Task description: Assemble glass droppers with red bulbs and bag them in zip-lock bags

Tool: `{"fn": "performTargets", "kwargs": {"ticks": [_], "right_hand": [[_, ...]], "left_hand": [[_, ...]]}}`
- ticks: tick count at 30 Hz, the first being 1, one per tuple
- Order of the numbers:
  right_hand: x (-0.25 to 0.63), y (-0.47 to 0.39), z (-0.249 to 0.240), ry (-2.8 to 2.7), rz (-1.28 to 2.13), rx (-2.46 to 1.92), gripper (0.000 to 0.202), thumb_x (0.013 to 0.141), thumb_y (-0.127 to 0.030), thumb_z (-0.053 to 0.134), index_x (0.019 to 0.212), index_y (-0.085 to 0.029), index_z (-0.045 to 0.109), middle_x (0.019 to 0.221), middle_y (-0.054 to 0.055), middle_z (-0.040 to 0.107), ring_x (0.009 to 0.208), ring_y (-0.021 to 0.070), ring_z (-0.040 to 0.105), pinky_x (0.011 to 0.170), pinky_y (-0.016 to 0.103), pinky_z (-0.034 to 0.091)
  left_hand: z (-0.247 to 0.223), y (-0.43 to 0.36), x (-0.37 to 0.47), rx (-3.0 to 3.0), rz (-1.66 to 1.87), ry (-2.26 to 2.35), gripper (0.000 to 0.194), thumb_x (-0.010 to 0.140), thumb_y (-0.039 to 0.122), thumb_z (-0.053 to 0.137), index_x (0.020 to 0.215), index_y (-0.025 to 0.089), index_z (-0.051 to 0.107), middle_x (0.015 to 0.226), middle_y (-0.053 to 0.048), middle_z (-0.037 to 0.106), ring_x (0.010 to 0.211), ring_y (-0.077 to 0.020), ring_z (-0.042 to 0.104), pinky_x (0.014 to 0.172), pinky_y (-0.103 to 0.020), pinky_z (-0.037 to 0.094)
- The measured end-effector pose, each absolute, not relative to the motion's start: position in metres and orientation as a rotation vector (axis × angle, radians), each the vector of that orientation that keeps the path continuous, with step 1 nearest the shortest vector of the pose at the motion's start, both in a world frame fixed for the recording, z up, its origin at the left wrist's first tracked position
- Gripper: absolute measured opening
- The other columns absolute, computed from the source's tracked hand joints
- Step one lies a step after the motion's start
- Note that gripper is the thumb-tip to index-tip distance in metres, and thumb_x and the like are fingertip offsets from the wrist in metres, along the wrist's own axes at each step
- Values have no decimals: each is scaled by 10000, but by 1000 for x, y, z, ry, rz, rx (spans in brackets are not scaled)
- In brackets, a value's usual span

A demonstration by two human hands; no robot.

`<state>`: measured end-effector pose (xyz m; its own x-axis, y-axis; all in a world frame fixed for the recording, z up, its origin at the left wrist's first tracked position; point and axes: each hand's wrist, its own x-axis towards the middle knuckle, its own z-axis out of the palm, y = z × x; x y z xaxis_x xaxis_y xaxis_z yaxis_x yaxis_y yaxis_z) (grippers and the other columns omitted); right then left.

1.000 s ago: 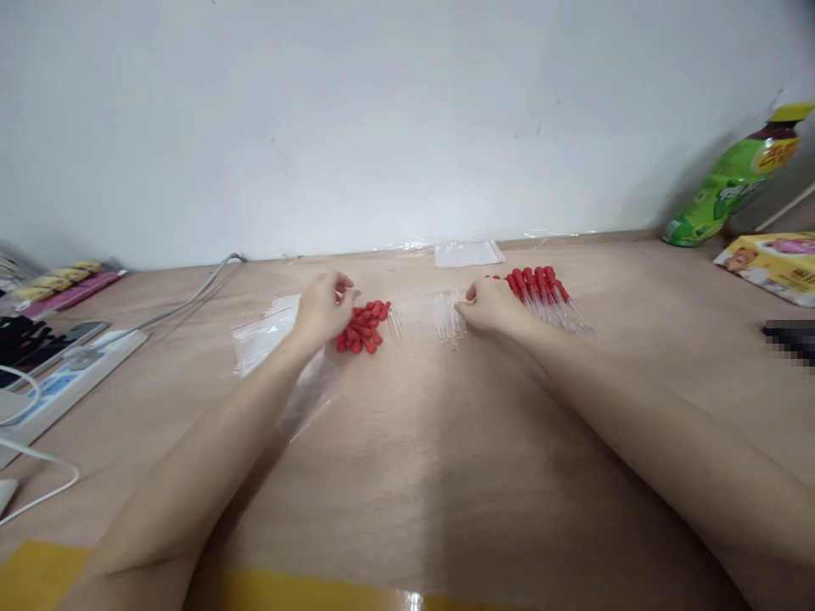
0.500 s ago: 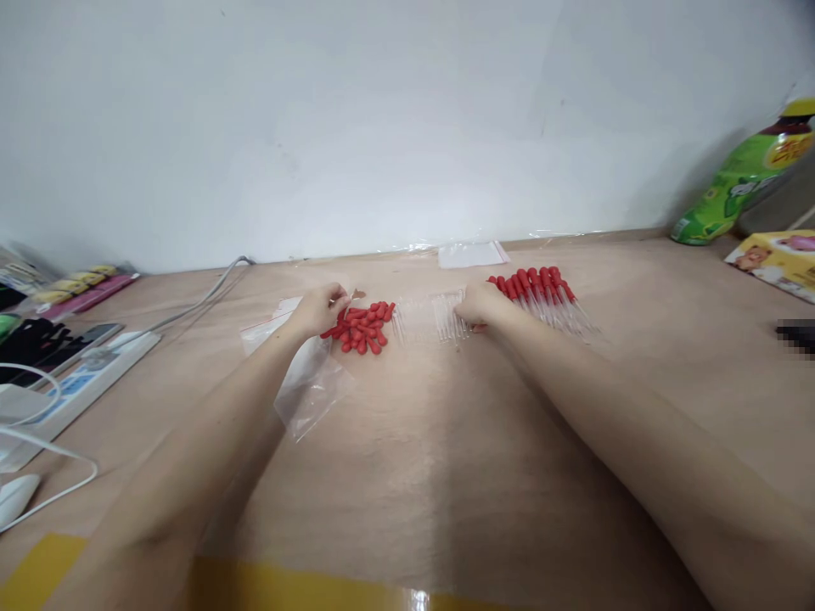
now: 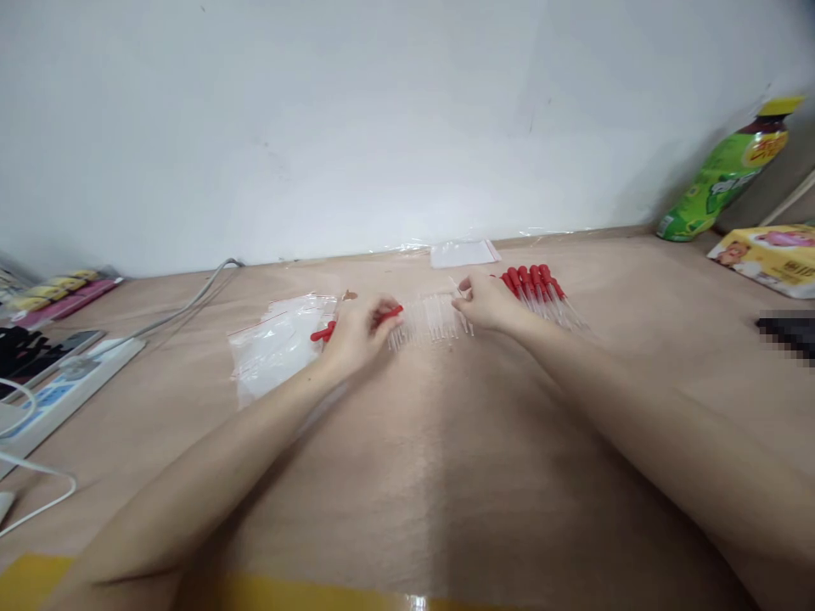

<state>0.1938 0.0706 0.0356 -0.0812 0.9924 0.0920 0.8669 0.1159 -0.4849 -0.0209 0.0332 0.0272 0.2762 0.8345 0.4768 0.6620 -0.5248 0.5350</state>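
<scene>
A red rubber dropper bulb [image 3: 390, 313] is pinched in my left hand [image 3: 357, 333], its end pointing right. The hand covers most of the pile of loose red bulbs; a few [image 3: 323, 332] show at its left. My right hand [image 3: 485, 300] is closed on a thin clear glass dropper tube [image 3: 454, 283], whose tip sticks up past the fingers. Between the hands lies a row of clear glass tubes [image 3: 433, 317] on the table. Right of my right hand rest several droppers with red bulbs fitted [image 3: 538, 284], side by side, partly hidden by that hand.
Clear zip bags [image 3: 273, 348] lie left of my left hand, and a white one [image 3: 464, 254] by the wall. A power strip [image 3: 64, 407] with cables is at left. A green bottle [image 3: 726, 174], a yellow tissue pack [image 3: 770, 259] and a blurred dark object [image 3: 789, 333] stand or lie at right.
My left hand has moved right from the bulb pile, now holding one red bulb. My right hand has lifted a glass tube from the row. The view has shifted slightly.
</scene>
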Motion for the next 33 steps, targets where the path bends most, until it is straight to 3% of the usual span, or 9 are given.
{"fn": "performTargets", "kwargs": {"ticks": [4,10,23,33], "right_hand": [[218,44,22,-2005,341,-1330,127,775,-239,539,865,-162,586,759,51,616,690,157,563,611,267,424],[231,17,-3,-2090,189,-927,134,829,-230,476,888,-171,581,800,52,595,690,138,536,608,257,410],[222,5,-11,-2233,189,-883,178,861,-247,455,917,-181,610,756,18,636,687,120,554,735,310,326],[224,4,-11,-2215,218,-860,188,861,-254,451,925,-174,608,696,8,609,597,109,521,704,304,324]], "left_hand": [[17,14,5,2388,959,1276,177,828,317,533,862,165,616,808,-34,658,714,-149,606,621,-257,475],[1,7,10,2466,1104,1255,153,839,275,535,893,167,630,807,-34,649,693,-132,572,631,-252,449],[-5,9,7,2512,1147,1099,125,839,231,539,916,175,620,802,-31,647,715,-133,593,655,-246,471],[-8,7,7,2501,1185,1054,139,843,240,534,927,182,628,836,-37,666,746,-141,609,677,-262,483]]}}
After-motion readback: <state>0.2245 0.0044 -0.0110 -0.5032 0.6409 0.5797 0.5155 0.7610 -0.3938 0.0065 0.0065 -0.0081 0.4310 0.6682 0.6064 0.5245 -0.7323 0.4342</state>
